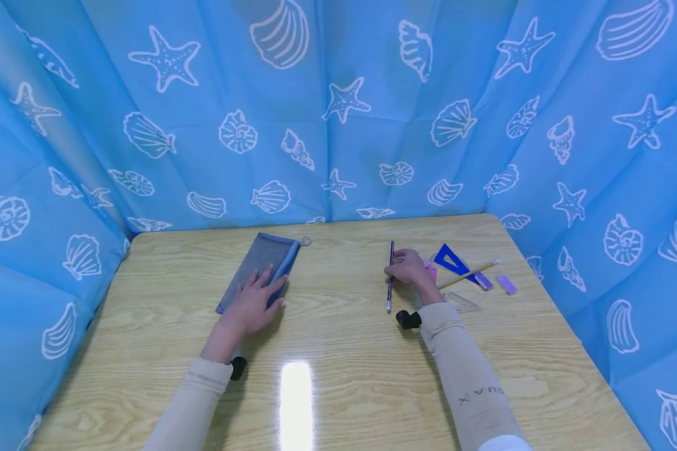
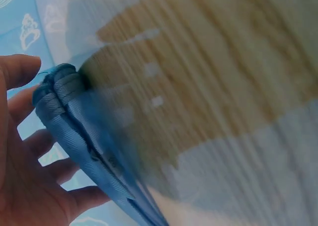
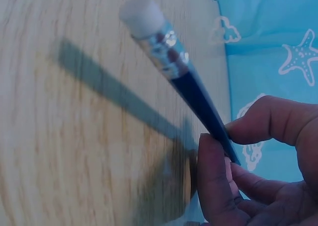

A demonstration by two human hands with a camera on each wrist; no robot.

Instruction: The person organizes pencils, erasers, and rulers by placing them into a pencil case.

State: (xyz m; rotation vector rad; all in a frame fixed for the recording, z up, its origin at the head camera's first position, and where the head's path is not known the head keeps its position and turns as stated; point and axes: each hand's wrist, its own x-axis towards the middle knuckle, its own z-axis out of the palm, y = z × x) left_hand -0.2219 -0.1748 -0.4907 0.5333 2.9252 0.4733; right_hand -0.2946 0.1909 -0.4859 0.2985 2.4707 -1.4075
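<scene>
While the head view shows our left hand [image 1: 254, 307] resting, fingers spread, on the pouch [image 1: 259, 254] at the tabletop's [image 1: 350, 376] left, our right fingers pinch the dark pencil [image 1: 390, 294]; a sideways sweep could knock the yellow pencil [image 1: 485, 267]. By the left wrist, loose fingers may let the pouch slip. By the right wrist, a fingertip pinch could let the pencil swivel.

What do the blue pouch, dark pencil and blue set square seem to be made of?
Blue pouch: probably thin synthetic mesh; looks greyish and semi-transparent.
Dark pencil: likely painted wood, by its smooth, even dark coat; the crimped collar shines like metal.
Blue set square: likely plastic, evenly coloured, crisp-edged; finish unclear.
</scene>
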